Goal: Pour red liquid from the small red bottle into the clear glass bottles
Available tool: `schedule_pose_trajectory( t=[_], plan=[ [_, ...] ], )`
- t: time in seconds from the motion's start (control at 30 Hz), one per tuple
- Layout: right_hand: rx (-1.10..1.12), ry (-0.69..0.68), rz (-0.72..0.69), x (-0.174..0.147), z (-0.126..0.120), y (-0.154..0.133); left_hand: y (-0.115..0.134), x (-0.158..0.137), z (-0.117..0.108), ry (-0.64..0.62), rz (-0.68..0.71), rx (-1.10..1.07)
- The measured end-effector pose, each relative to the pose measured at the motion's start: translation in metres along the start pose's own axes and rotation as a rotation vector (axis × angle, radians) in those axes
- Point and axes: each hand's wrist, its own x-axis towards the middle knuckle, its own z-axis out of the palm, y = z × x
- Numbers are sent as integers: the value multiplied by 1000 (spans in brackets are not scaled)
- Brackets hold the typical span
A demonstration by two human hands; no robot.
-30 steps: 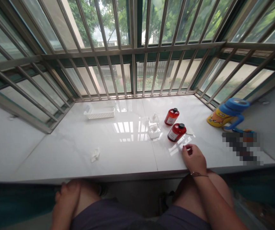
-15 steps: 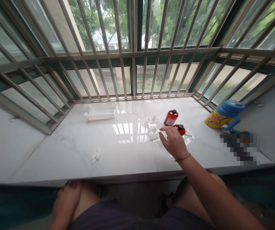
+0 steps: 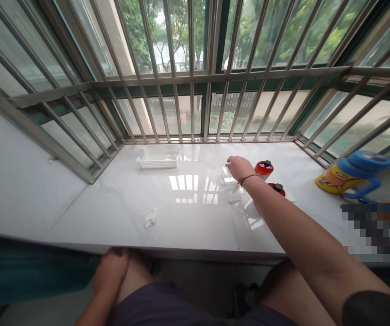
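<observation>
My right hand reaches over the back middle of the white counter, fingers bent together at a small clear plastic box. The hand hides part of the box. Nearer to me, under my wrist, lies a small whitish clear piece, its kind hard to make out. To the right of the hand stand a red bottle with a black cap and a second red bottle, the latter partly behind my forearm. My left hand rests on my knee, fingers lying over it, holding nothing.
A white perforated basket sits at the back left of the counter. Crumpled white tissue lies nearer the front. A blue and yellow cup lies tilted at the right, beside a blurred-out object. Metal bars line the window behind.
My right hand has moved farther back over the counter, and the clear box now sits farther back with it. The view has shifted left. My left hand stays on the knee.
</observation>
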Motion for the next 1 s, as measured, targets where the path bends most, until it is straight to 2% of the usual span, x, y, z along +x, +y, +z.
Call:
schedule_pose_trajectory(
  t=[0.13,0.27,0.37,0.5,0.67,0.77,0.83,0.93,1.0],
  plan=[
    [72,71,-134,-17,1,-35,-1,3,0,-19,-1,1],
    [177,80,-242,-38,0,-78,-2,4,0,-16,9,6],
    [249,33,-306,-54,3,-109,-2,4,0,-13,34,9],
    [301,-61,-395,-80,19,-146,-4,7,1,-43,8,8],
    [326,-108,-500,-109,32,-170,-9,15,5,-72,4,7],
    [338,-55,-527,-105,16,-158,-11,17,7,-84,2,9],
    [307,33,-483,-88,-2,-133,-13,18,9,-79,-1,10],
    [112,168,-310,-49,-27,-69,-15,21,11,-68,8,9],
    [-22,252,-91,-22,-37,-14,-17,22,13,-71,13,6]
  ],
)
